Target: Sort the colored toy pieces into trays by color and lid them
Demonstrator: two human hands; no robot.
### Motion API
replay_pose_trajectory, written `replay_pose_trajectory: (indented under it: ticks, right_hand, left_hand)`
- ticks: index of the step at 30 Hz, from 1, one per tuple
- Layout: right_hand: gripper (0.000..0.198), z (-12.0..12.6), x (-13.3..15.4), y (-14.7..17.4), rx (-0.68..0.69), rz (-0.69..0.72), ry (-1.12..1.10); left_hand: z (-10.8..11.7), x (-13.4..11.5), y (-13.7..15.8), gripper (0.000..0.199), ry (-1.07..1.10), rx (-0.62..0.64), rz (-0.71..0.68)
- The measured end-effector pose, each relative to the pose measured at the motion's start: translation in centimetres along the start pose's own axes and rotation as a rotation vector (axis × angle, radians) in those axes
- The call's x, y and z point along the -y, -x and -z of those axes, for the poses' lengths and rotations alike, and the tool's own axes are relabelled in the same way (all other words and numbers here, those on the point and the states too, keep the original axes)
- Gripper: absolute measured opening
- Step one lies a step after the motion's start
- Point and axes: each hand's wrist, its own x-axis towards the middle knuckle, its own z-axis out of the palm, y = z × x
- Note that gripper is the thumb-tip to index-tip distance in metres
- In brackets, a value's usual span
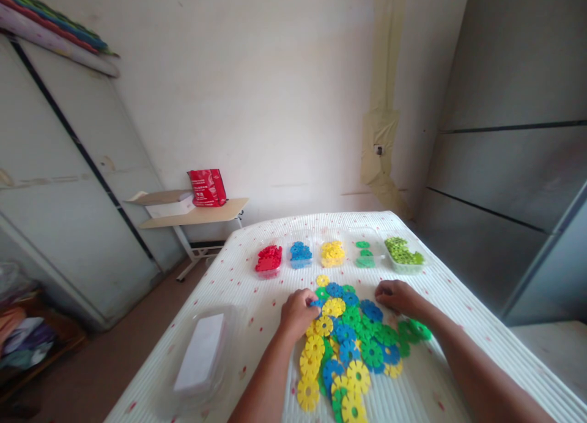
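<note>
A loose pile of flower-shaped plastic discs in yellow (358,376), blue (372,310) and green (372,353) lies on the cloth between my hands. At the pile's left edge, my left hand (298,313) is closed, with its thumb and forefinger pinching a blue disc (316,303). On the other side my right hand (400,297) rests low over the cloth, fingers curled together; whatever they may hold is hidden. Below my right wrist several green discs (415,331) overlap.
Clear plastic boxes stand in a row behind the pile, with red pieces (268,259), blue pieces (301,252), yellow pieces (332,253), a few green discs (365,255) and light-green pieces (403,252). A clear container with a white sheet (200,351) lies left. A side table (215,211) holds a red bag (208,187).
</note>
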Motion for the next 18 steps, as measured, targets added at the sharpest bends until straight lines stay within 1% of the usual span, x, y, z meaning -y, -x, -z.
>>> replay_pose_trajectory:
  ticks: [5, 10, 14, 18]
  right_hand:
    - [0.015, 0.0, -0.2, -0.1, -0.016, 0.035, 0.049]
    - [0.015, 0.0, 0.0, 0.0, -0.013, 0.015, 0.031]
    - [0.014, 0.0, 0.1, 0.1, -0.015, 0.012, 0.003]
    - [0.013, 0.0, 0.0, 0.1, -0.015, 0.028, -0.009]
  left_hand:
    - [-0.1, 0.0, 0.3, 0.018, -0.020, 0.009, -0.011]
    - [0.3, -0.3, 0.9, 0.016, -0.048, 0.011, -0.116]
    - [0.6, -0.8, 1.1, 0.019, -0.069, -0.030, -0.195]
    - [0.6, -0.7, 1.0, 0.019, -0.058, -0.031, -0.176]
